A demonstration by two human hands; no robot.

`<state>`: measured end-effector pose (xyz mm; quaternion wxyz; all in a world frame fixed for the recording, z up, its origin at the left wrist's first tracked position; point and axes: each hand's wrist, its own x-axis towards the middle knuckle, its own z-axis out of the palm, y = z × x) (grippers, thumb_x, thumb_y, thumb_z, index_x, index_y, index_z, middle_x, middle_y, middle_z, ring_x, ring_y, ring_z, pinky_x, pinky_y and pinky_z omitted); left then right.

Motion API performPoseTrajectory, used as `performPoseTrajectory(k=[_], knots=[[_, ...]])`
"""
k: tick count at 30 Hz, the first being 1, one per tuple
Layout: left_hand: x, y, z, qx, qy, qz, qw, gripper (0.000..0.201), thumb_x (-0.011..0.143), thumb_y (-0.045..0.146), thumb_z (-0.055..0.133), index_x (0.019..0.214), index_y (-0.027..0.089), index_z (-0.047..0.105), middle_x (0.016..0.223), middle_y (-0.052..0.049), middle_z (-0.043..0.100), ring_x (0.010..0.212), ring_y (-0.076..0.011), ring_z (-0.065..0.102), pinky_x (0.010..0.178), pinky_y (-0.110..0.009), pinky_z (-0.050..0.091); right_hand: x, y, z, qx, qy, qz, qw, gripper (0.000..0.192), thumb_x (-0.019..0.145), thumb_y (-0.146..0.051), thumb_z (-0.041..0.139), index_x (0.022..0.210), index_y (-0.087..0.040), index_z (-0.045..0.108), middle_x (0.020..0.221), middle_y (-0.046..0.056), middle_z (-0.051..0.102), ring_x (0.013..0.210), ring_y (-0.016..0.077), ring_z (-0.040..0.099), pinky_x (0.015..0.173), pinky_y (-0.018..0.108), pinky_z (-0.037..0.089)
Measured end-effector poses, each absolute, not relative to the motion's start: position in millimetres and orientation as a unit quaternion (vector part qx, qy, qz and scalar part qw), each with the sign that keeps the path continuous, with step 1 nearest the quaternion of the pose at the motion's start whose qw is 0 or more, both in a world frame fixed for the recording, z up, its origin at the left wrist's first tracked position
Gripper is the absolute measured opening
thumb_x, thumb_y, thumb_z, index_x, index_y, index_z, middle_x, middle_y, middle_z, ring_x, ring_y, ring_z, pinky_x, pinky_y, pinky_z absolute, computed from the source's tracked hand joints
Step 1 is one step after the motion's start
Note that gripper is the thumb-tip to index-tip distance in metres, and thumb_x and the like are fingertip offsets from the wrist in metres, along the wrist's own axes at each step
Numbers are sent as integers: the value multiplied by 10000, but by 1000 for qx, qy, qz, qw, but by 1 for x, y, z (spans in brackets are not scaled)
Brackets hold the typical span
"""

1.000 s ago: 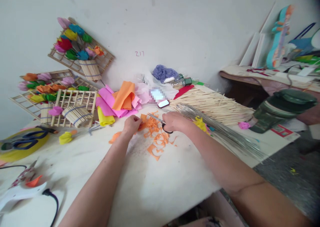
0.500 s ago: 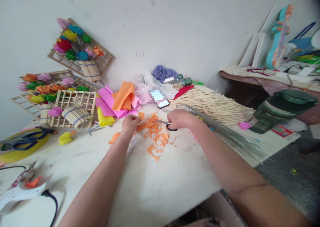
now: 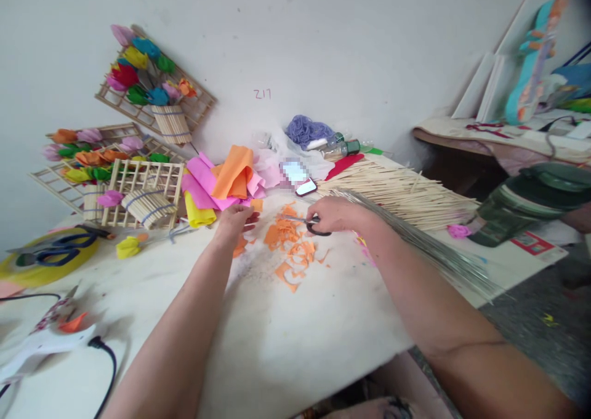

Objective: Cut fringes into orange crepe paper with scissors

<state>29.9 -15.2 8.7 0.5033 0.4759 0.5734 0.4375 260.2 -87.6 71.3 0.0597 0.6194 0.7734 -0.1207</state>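
Observation:
My right hand (image 3: 336, 215) is shut on a small pair of scissors (image 3: 308, 222) with black handles, the blades pointing left over a heap of orange paper scraps (image 3: 290, 247) on the white table (image 3: 300, 339). To the left of the scraps, my left hand (image 3: 234, 220) lies palm down with its fingers stretched out and holds nothing. Its fingertips are close to a small orange piece (image 3: 257, 205) and to the stack of pink, orange and yellow sheets (image 3: 221, 182).
A bundle of wooden skewers (image 3: 401, 188) and thin wire stems (image 3: 425, 247) lie at the right. A phone (image 3: 307, 187) lies behind the scraps. Wooden lattice frames with paper flowers (image 3: 143, 188) stand at left. A glue gun (image 3: 37, 348), a yellow tape roll (image 3: 46, 268) and a green bucket (image 3: 530, 203) are nearby.
My left hand has let go of the orange piece, opened, and moved forward toward the coloured sheets. My right hand with the scissors shifted slightly right. The view moved a little.

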Motion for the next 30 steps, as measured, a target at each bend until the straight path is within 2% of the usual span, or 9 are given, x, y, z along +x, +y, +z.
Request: performPoseTrajectory(k=[4, 8, 11, 14, 19, 26, 30], knots=[[23, -15, 17, 492, 582, 414, 497, 174, 745, 245, 701, 731, 164, 548, 784, -64, 726, 696, -148, 689, 680, -274, 547, 247, -91, 64, 524, 825, -194, 84, 315, 759, -330, 647, 1013, -217, 794, 938, 53, 765, 789, 183, 656, 613, 248, 398], [17, -16, 24, 532, 624, 330, 468, 153, 772, 211, 680, 712, 174, 544, 650, -49, 699, 575, -145, 661, 629, -265, 529, 243, -92, 59, 444, 848, -265, 118, 287, 719, -310, 669, 937, -174, 798, 811, 37, 732, 656, 143, 593, 577, 244, 396], [13, -16, 25, 568, 643, 238, 456, 180, 770, 189, 684, 688, 203, 524, 579, -51, 682, 525, -179, 660, 606, -289, 530, 248, -91, 61, 456, 820, -321, 127, 296, 692, -337, 711, 907, -150, 795, 694, 14, 680, 553, 114, 524, 544, 245, 405], [17, -18, 21, 597, 637, 185, 451, 205, 769, 164, 689, 673, 218, 516, 573, -59, 688, 521, -201, 669, 589, -299, 529, 258, -89, 66, 499, 792, -332, 117, 309, 673, -352, 739, 894, -143, 797, 681, 15, 672, 530, 108, 506, 535, 252, 419], [36, -23, 16, 583, 567, 240, 530, 184, 873, 143, 613, 728, 190, 511, 654, -90, 728, 612, -173, 709, 682, -296, 574, 284, -85, 72, 566, 760, -314, 67, 326, 676, -387, 753, 880, -135, 787, 705, 37, 698, 527, 115, 527, 513, 250, 420], [29, -22, 20, 549, 576, 322, 513, 191, 889, 232, 642, 773, 184, 498, 650, -49, 719, 554, -135, 679, 630, -254, 567, 272, -89, 67, 434, 737, -517, -6, 609, 630, -480, 846, 1115, -134, 721, 856, 69, 768, 669, 154, 700, 611, 237, 486], [15, -18, 19, 540, 594, 290, 520, 193, 836, 270, 698, 800, 179, 531, 698, -85, 737, 591, -169, 705, 634, -281, 583, 231, -94, 43, 318, 715, -623, 18, 527, 687, -482, 833, 1057, -149, 661, 939, 74, 759, 779, 164, 744, 640, 213, 491]])
